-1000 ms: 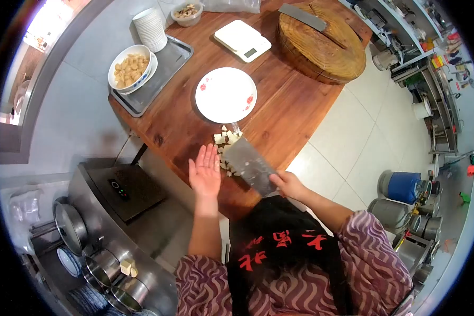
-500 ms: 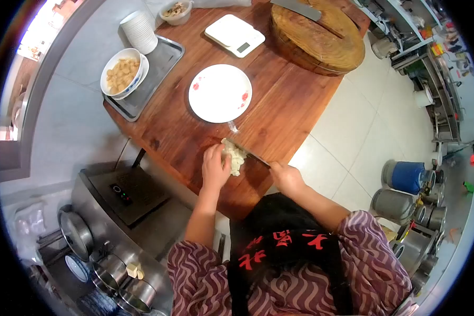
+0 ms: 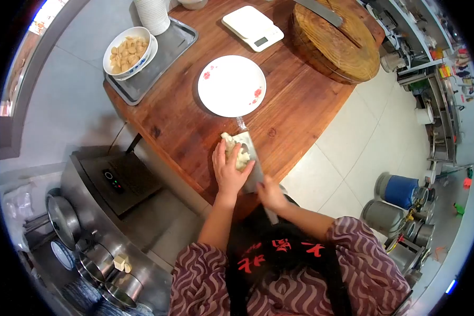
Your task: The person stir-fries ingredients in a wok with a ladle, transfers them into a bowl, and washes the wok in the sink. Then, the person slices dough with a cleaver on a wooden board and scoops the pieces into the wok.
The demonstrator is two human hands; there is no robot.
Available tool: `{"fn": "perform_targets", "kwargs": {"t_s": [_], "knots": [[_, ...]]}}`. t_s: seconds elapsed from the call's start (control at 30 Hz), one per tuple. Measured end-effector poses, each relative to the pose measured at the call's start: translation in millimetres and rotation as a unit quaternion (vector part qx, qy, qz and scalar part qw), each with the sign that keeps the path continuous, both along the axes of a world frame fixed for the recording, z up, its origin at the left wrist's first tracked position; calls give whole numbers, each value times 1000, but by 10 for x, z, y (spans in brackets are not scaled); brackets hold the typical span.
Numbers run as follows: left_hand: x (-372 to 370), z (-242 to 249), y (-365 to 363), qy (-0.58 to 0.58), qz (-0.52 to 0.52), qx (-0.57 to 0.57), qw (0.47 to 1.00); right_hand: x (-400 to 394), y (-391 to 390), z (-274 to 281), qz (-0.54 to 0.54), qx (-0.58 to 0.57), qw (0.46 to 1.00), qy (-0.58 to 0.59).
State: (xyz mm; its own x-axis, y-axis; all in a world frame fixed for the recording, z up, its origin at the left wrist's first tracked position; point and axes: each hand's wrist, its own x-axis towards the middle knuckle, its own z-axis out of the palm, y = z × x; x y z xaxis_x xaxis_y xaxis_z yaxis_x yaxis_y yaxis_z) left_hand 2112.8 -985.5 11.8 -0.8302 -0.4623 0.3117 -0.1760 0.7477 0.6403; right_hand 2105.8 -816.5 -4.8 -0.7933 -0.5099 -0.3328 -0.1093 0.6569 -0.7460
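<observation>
Left hand pressed flat on pale cubes atop cleaver, right hand gripping its handle, near table's front edge, white plate just beyond

A broad steel cleaver blade lies almost flat, just below the white plate with red flowers. Pale, cream-coloured food cubes sit heaped on its face, on the side away from that plate's rim.

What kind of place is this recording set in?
Most likely a working restaurant kitchen: a round chopping block with a cleaver, a digital scale, steel pots by a cooker, and big metal canisters on the tiled floor.
</observation>
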Motion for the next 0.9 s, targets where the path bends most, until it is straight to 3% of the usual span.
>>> {"fn": "perform_targets", "kwargs": {"t_s": [0.1, 0.2, 0.43, 0.67, 0.73, 0.9], "knots": [[-13, -54, 65, 31, 65, 68, 995, 105, -275, 75, -24, -38, 993, -112], [21, -79, 82, 63, 82, 89, 991, 114, -220, 37, -3, -61, 995, -82], [294, 497, 312, 143, 129, 46, 980, 153, 68, 327, 56, -83, 990, -98], [1424, 989, 949, 215, 284, -5, 934, 797, 468, 851, 197, -214, 936, -200], [1908, 1103, 1272, 223, 347, -23, 911, 1108, 649, 997, 288, -199, 920, -177], [3076, 1332, 2091, 242, 517, -26, 821, 1904, 1068, 1263, 453, -139, 840, -266]]}}
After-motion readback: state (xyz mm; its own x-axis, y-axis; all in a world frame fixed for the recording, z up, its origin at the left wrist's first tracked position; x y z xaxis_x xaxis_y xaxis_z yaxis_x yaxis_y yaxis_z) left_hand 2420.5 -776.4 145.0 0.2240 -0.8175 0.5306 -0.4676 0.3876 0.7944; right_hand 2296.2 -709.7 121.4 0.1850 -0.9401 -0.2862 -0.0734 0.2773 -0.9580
